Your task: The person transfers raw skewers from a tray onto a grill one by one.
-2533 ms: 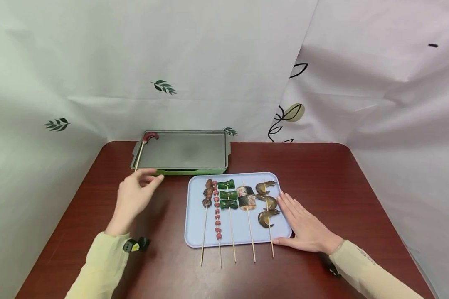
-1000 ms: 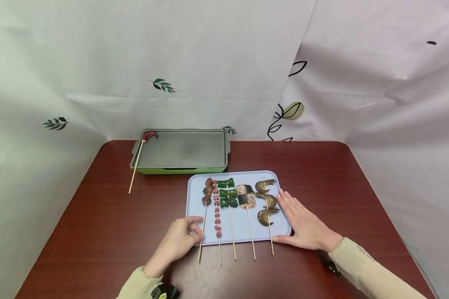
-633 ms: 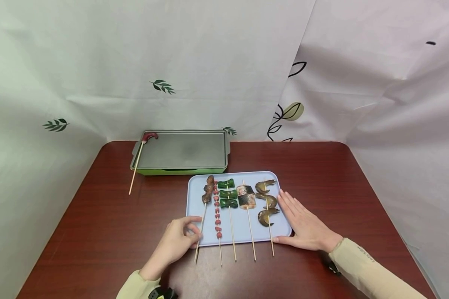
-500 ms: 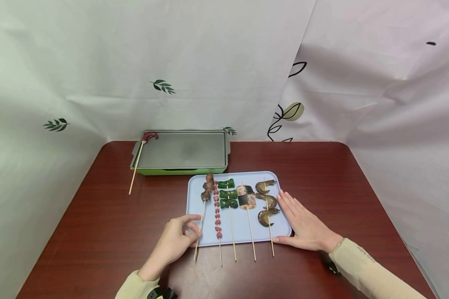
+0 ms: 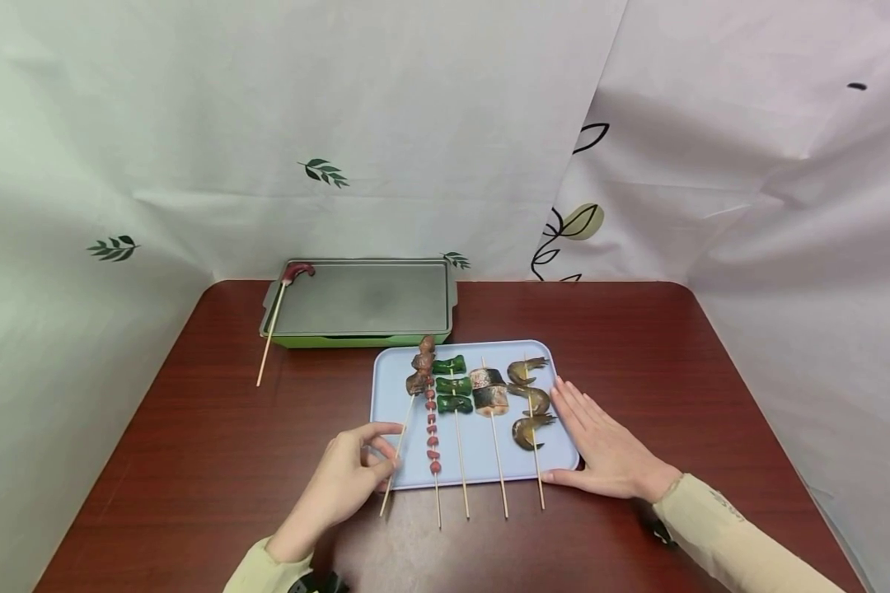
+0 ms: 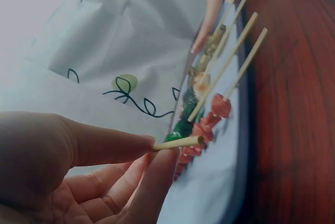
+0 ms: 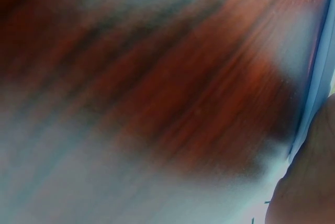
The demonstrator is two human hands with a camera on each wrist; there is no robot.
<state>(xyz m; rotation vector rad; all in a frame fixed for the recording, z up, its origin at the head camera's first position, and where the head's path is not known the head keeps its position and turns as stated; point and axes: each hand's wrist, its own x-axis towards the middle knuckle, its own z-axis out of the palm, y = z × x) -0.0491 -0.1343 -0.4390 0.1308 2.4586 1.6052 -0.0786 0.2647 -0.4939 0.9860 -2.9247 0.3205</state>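
Between thumb and forefinger, my left hand (image 5: 350, 471) pinches the stick of a brown meat skewer (image 5: 418, 383), tilted over the left part of the light blue tray (image 5: 387, 412). In the left wrist view the stick's end (image 6: 183, 143) pokes out past the fingertips. The meat overlaps the top of a skewer of small red pieces (image 5: 433, 441). Right of that lie a green pepper skewer (image 5: 454, 385), a fish-chunk skewer (image 5: 489, 391) and a shrimp skewer (image 5: 530, 402). My right hand (image 5: 611, 453) rests with straight fingers along the tray's right edge.
Behind the tray stands a grey griddle (image 5: 371, 296) on a green base. A skewer with a dark red curled piece (image 5: 297, 270) lies on its left side, its stick reaching over the front edge. White patterned cloth (image 5: 415, 123) surrounds the brown table (image 5: 638, 346).
My left hand has come from the griddle's front corner to the tray and gripped the meat skewer. The skewer's meat has risen and swung right over the red one. The right hand stays put.
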